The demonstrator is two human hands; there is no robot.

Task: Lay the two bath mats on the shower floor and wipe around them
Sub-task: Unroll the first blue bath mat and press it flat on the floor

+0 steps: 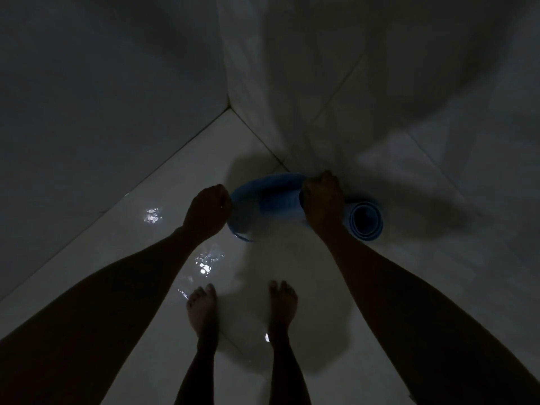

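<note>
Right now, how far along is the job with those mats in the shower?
Barely begun. Nothing lies flat yet. Both hands grip one blue mat: the left hand holds its loose end, the right hand holds the part that is rolled up near the corner. A second mat and any wiping cloth are out of sight, and the wet floor shows no sign of wiping.

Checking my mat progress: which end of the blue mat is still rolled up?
The end past the right hand, toward the right wall: the blue mat shows a tight spiral there. The end by the left hand is a loose open curve.
</note>
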